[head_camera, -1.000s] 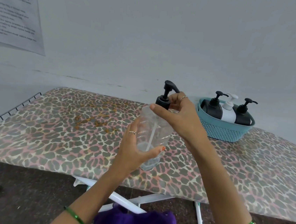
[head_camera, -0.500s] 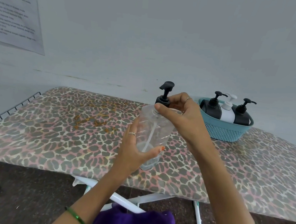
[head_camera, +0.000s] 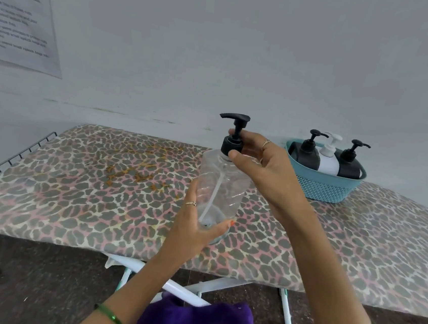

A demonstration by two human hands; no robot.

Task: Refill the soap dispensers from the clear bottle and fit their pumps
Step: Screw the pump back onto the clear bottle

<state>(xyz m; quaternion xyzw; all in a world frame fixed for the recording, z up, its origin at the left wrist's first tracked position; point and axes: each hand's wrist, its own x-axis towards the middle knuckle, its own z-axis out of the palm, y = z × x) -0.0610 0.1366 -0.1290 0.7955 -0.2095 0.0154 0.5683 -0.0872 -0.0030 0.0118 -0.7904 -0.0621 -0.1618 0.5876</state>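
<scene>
- While held upright above the near edge of the leopard-print ironing board [head_camera: 71,199], the clear ribbed plastic bottle [head_camera: 219,186] is steadied by the left hand [head_camera: 195,228], fingers wrapped round its base.
- Right hand [head_camera: 264,172]: thumb and fingers pinch the black pump collar [head_camera: 231,145], apparently for twisting.
- Far right: teal perforated basket [head_camera: 323,189] keeps three pump-fitted dispensers [head_camera: 328,158] together.

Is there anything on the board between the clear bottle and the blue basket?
Nothing visible: only the right hand, holding the black pump of the clear plastic bottle, crosses toward the blue basket.

The pump [head_camera: 233,135] nozzle has swung round leftward.
</scene>
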